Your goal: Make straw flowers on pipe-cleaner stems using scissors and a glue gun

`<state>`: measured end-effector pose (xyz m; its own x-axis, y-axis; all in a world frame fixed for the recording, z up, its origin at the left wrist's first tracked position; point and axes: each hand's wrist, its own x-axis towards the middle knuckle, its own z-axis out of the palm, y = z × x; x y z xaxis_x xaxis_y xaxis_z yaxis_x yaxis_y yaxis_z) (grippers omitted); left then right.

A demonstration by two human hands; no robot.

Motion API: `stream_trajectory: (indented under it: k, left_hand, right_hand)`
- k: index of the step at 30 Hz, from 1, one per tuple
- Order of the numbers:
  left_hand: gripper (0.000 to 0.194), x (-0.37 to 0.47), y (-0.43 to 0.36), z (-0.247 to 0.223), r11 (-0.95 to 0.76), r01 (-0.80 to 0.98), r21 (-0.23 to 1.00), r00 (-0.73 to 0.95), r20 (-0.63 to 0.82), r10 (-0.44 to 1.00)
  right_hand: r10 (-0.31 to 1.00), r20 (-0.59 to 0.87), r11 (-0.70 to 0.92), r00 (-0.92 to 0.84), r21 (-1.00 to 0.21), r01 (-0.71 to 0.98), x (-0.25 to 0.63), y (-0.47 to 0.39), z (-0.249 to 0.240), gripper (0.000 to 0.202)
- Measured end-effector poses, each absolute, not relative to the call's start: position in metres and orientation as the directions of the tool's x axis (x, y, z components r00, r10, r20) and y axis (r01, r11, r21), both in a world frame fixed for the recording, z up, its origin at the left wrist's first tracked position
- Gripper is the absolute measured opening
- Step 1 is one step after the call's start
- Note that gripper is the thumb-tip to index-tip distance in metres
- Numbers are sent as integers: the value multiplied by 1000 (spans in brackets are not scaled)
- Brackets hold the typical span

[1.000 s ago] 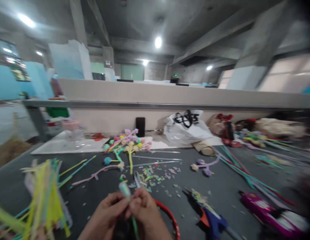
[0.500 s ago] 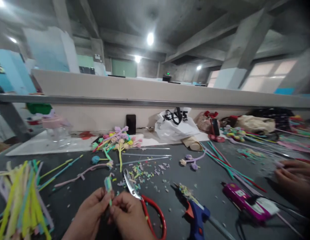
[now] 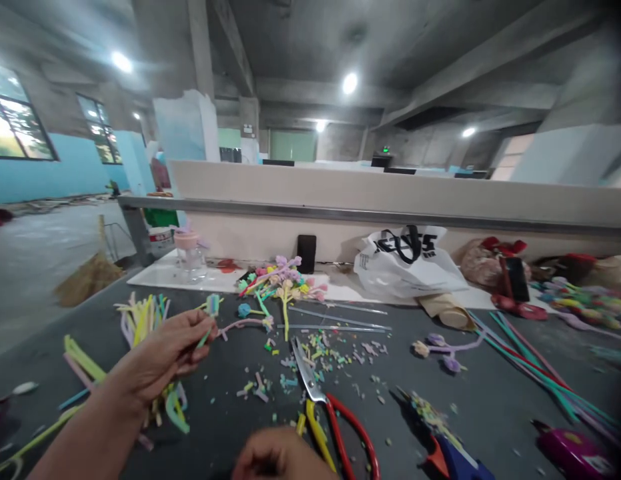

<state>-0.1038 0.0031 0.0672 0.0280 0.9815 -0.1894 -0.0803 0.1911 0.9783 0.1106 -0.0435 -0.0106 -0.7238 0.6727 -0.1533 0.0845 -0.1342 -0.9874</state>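
My left hand, fingers clamped on a pastel piece, holds it left of and beyond the scissors. The dark surface ends well left of the scissors; a partition spans behind them. My right hand curls at their near left, fingertips hidden, spacing unclear. Pastel strips crowd farther left, scraps surround the blades, and a glue gun lies right.

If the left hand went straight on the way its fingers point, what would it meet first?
The left hand would probably meet the pinkish-purple fuzzy stem first, near the small blue fuzzy ball, though depth is unclear.
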Motion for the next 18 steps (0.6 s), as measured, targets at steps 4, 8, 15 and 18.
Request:
stream_trajectory:
  k: [4, 8, 15, 18]
  left_hand:
    - [23, -102, 8, 52, 143, 380, 914, -69, -126, 990]
    - [17, -86, 13, 27, 172, 561, 810, -132, -117, 984]
    - [15, -65, 21, -20, 232, 624, 746, -232, -106, 967]
    - [12, -67, 17, -23, 167, 715, 679, -230, 3, 973]
  right_hand:
    - [754, -110, -130, -648, -991, 17, 110, -47, -2, 32]
    - [806, -68, -18, -588, -996, 89, 109, -43, -10, 32]
    - [916, 49, 272, -399, -806, 525, 122, -33, -6, 25]
    - [939, 46, 304, -340, -569, 764, 145, -31, -3, 21]
